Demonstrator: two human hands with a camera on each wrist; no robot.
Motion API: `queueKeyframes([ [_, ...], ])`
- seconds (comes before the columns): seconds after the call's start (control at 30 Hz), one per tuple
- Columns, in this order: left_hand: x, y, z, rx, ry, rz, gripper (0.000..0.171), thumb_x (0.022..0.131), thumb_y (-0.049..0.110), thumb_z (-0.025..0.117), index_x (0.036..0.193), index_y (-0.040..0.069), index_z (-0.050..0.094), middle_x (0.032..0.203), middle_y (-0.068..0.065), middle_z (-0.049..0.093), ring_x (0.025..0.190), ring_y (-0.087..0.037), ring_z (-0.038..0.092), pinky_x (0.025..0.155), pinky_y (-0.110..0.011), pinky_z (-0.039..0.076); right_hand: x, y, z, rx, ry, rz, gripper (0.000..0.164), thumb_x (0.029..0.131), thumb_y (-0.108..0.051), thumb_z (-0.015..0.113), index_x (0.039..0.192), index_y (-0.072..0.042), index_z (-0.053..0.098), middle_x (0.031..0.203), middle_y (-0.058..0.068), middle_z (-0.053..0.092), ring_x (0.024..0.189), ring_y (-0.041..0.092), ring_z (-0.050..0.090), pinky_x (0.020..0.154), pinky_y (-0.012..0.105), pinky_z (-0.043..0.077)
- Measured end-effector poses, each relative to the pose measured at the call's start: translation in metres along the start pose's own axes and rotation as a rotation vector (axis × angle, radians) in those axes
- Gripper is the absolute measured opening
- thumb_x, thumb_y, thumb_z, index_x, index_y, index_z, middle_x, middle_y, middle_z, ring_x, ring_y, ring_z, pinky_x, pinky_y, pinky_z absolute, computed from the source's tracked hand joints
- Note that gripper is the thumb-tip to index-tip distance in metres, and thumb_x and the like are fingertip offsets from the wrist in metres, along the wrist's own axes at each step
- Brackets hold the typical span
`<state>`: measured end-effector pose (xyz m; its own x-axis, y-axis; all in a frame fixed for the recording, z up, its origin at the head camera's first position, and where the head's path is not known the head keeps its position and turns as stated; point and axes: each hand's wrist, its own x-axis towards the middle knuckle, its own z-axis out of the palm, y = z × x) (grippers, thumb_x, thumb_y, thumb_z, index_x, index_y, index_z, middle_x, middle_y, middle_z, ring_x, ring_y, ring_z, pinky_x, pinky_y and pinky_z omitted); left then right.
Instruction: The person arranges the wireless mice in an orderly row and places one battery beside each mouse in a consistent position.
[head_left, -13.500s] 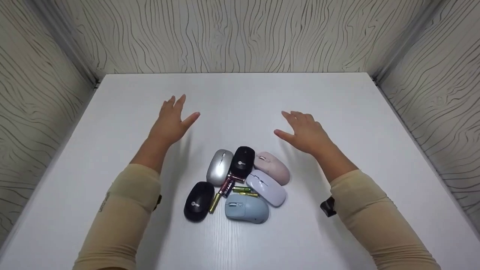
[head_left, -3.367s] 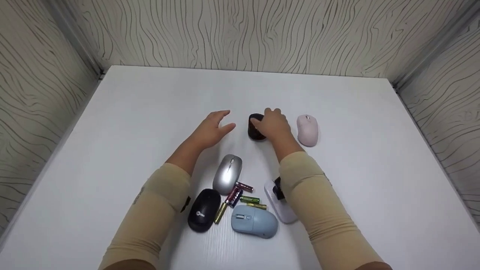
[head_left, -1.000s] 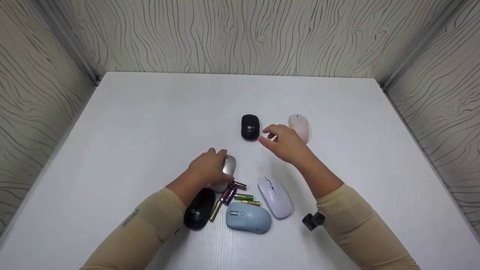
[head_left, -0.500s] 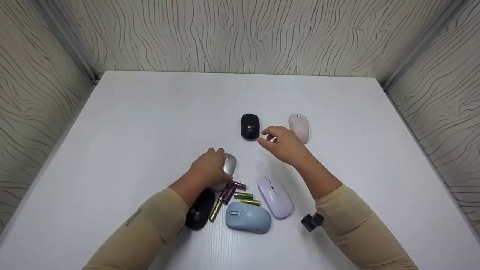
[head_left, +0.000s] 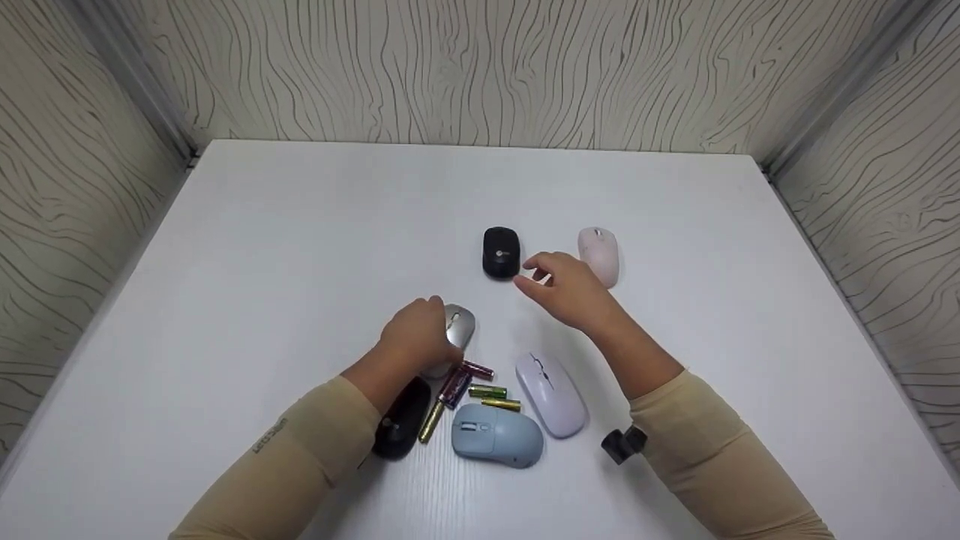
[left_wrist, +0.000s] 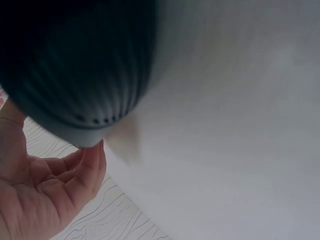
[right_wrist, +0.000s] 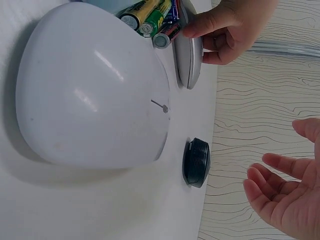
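My left hand (head_left: 417, 335) grips a silver computer mouse (head_left: 460, 327) across its body, covering much of it. The right wrist view shows the thumb on one side of the silver mouse (right_wrist: 188, 60) and curled fingers at the other. My right hand (head_left: 564, 286) hovers with loosely bent fingers, holding nothing, between a black mouse (head_left: 501, 253) and a pink mouse (head_left: 598, 256), partly covering the pink one. In the left wrist view the left hand (left_wrist: 47, 187) is partly hidden behind a dark ribbed mouse (left_wrist: 85, 65) close to the camera.
Several batteries (head_left: 487, 391) lie loose beside the silver mouse. A blue mouse (head_left: 496, 436), a lilac mouse (head_left: 552, 395) and another black mouse (head_left: 403, 418) surround them on the white table (head_left: 315, 210). Wood-patterned panels (head_left: 450, 67) enclose the table's back and sides.
The pink and one black mouse have moved from the cluster toward the back. My right hand has let go of that black mouse; my left hand has taken hold of the silver one, turning it slightly.
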<state>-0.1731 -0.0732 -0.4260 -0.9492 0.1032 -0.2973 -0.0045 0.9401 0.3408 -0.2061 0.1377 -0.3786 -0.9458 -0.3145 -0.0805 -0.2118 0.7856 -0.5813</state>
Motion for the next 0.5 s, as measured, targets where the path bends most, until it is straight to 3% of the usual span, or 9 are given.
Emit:
queueKeyframes([
  [0.5, 0.009, -0.008, -0.013, -0.026, 0.079, -0.005, 0.068, 0.062, 0.034, 0.074, 0.115, 0.000, 0.050, 0.095, -0.010, 0.055, 0.081, -0.022, 0.053, 0.070, -0.036, 0.048, 0.013, 0.000, -0.003, 0.009, 0.036, -0.016, 0.041, 0.090, -0.037, 0.054, 0.117, -0.006, 0.058, 0.109, 0.013, 0.058, 0.096, 0.027, 0.055, 0.080, 0.040, 0.047],
])
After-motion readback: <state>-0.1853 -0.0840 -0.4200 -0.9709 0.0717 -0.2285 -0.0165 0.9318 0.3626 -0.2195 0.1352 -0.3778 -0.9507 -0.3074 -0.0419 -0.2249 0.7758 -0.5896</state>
